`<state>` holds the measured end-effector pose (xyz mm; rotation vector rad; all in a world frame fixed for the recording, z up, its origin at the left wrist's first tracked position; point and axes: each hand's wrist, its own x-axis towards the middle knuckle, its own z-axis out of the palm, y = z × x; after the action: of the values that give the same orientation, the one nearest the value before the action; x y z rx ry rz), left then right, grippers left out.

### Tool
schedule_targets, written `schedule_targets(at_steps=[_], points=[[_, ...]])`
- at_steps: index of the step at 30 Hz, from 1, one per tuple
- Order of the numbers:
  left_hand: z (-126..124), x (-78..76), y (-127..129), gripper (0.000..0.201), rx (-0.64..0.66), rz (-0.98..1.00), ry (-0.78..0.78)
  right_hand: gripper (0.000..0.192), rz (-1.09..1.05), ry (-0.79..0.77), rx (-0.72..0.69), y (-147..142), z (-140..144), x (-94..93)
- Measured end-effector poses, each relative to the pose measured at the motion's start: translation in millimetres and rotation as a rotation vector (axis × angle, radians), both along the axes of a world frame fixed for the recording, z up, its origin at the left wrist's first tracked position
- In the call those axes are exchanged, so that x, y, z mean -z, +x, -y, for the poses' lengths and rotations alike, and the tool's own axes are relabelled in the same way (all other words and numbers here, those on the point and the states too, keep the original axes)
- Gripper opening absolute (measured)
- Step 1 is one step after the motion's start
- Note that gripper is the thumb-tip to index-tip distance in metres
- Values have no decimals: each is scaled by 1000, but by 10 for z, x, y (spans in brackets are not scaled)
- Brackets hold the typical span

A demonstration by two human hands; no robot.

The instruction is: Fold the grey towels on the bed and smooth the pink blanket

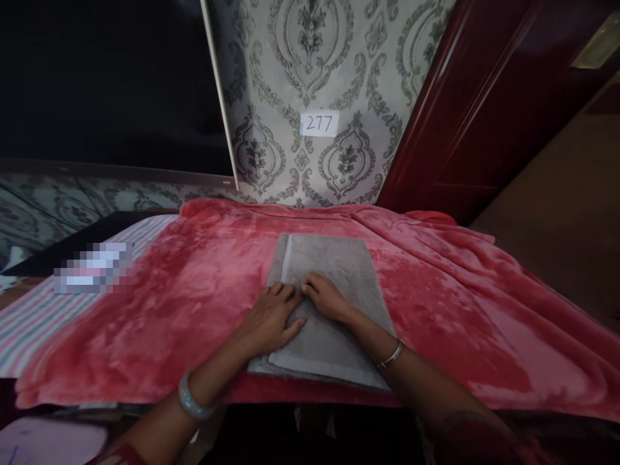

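- Head view: my left hand (271,318) lies flat on the folded grey towel (334,271), palm down, fingers spread and loose, gripping nothing. The thumb points toward my other hand.
- My right hand (327,298) rests just beside it on the same towel, fingers slightly curled with the tips pressing into the cloth; nothing is held in it either. The fingertips of the two hands nearly meet near the towel's middle.
- The towel is folded into a long rectangle, its upper layer sitting a little inside the lower one, so a strip of the under-layer shows along the left and near edges. It lies in the middle of a red plush blanket (436,290), its near end close to the blanket's front edge.
- A pale bangle (192,399) sits on my left wrist, a thin metal bracelet (391,354) on my right.
- To the left of the blanket, a striped sheet (43,316) shows beneath it.
- Behind stands patterned wallpaper (271,64) with a small label reading 277 (318,123), and a dark red wooden door (484,110) to the right.
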<state>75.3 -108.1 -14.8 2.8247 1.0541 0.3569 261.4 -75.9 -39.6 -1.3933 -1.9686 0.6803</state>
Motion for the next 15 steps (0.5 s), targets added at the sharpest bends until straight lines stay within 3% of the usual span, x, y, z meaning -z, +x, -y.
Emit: schedule_targets(at_steps=[7,15], points=[[20,50,-12,44,-29,30,6,22,33,-96,-21,-1,-40,-123],[-4,65,-18,44,0,36,13,16,120,-73,45,-60,-28,-55]])
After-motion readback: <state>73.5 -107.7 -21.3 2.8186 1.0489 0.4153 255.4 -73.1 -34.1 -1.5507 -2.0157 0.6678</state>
